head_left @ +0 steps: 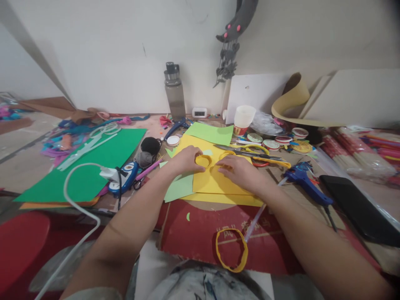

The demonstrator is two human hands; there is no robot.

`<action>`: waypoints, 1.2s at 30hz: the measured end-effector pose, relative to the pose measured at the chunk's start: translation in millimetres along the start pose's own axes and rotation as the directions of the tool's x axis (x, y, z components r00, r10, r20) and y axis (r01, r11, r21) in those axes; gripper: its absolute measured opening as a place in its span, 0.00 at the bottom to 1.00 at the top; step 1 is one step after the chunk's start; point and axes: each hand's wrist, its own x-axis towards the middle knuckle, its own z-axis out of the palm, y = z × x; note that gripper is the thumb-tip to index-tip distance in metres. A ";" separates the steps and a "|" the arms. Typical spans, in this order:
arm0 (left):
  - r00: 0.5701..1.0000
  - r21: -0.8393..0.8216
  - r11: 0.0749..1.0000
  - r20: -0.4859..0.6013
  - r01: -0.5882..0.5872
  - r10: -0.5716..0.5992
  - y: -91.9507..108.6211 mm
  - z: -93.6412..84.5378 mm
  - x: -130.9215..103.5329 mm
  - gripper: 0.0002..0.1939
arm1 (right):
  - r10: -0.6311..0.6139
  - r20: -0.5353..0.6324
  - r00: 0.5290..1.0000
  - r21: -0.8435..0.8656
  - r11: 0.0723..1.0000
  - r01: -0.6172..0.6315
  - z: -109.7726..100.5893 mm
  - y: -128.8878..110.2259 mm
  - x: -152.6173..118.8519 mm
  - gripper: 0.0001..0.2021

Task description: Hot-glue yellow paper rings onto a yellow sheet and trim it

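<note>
Over the yellow paper (218, 183), my left hand (189, 160) pinches a small yellow ring (204, 160) between thumb and fingers. My right hand (236, 167) has its thumb and fingers curled around another yellow loop (227, 154) to the right, partly hidden by the fingers. The two hands are a little apart. A larger yellow ring (218, 250) lies nearer me on the red board (190, 233). Scissors (250, 153) rest just beyond my right hand. Light green paper (209, 132) lies at the yellow sheet's far edge.
A blue glue gun (308, 185) and a black phone (359, 208) lie right. Green paper (90, 166) and a power strip (125, 179) with a white cable (67, 183) are left. Behind stand a bottle (175, 93) and paper cups (243, 121).
</note>
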 end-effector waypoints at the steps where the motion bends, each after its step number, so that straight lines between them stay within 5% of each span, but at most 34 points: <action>1: 1.000 -0.004 1.000 0.000 0.001 -0.001 0.1 -0.3 -0.1 0.31 | -0.004 -0.017 1.000 0.013 1.000 0.004 -1.3 0.1 -0.2 0.10; 11: 1.000 -0.018 1.000 0.025 0.007 -0.006 0.4 -3.9 0.4 0.36 | 0.015 -0.240 0.971 0.092 0.996 0.007 -16.8 0.4 -1.2 0.10; 15: 0.994 -0.224 0.970 0.073 0.092 -0.077 -4.1 -18.6 -3.3 0.42 | 0.021 -0.260 0.965 0.091 0.996 0.003 -19.7 -2.1 -1.2 0.10; 20: 0.980 -0.409 0.906 -0.113 0.105 -0.165 -13.0 -35.7 -7.8 0.21 | 0.032 -0.294 0.955 0.098 0.995 -0.003 -24.6 -4.0 -1.8 0.09; 24: 0.984 -0.341 0.934 -0.106 0.102 -0.146 -10.3 -27.5 -3.8 0.19 | 0.049 -0.349 0.936 0.104 0.994 -0.013 -27.3 -4.4 -2.3 0.09; 30: 0.999 -0.093 0.995 -0.021 0.026 -0.028 -1.7 -0.8 2.2 0.35 | 0.076 -0.430 0.900 0.093 0.995 -0.039 -39.9 -0.5 -4.1 0.09; 36: 1.000 -0.013 1.000 -0.027 0.013 -0.014 -0.8 3.2 2.9 0.32 | 0.166 -0.604 0.779 0.118 0.986 -0.118 -65.9 2.7 -12.7 0.10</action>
